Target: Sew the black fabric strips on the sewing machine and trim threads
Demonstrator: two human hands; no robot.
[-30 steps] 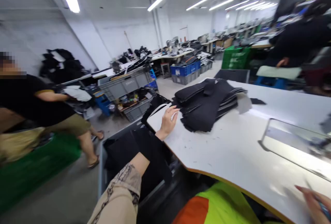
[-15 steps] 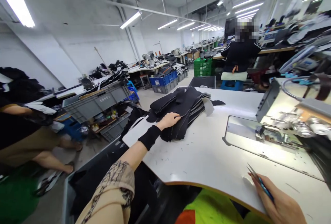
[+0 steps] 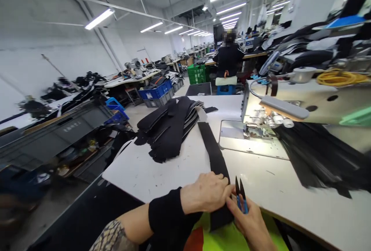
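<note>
Now the head view swings right and settles on the workbench: half a second ago the left hand (image 3: 206,192) was stretched out on the stack of black pieces (image 3: 169,129), and now it sits close in at the near edge of the white table (image 3: 139,173), fingers curled and pinching the near end of one long black strip (image 3: 213,152) that has come off that stack and runs from the hand towards the sewing machine (image 3: 290,106). The strip lies flat on the table, its far end close beside the stack, its near end draped over the edge under both hands. The right hand (image 3: 251,222), which before rested at the table edge off to the right, is now just beside the left, closed around a pair of blue-handled thread snips (image 3: 240,195) with the blades pointing up, tips slightly apart, right at the strip's edge; so a single piece is in hand with the cutter against it. Around this, the machine's metal plate (image 3: 249,140) lies beyond the strip, a heap of black material (image 3: 324,154) spills under the machine arm on the right, and yellow cord (image 3: 337,77) sits on top. Between strip and needle the table looks open. A seated person in black (image 3: 228,59) works well apart at the back, and grey crates (image 3: 58,131) line the floor on the left
</note>
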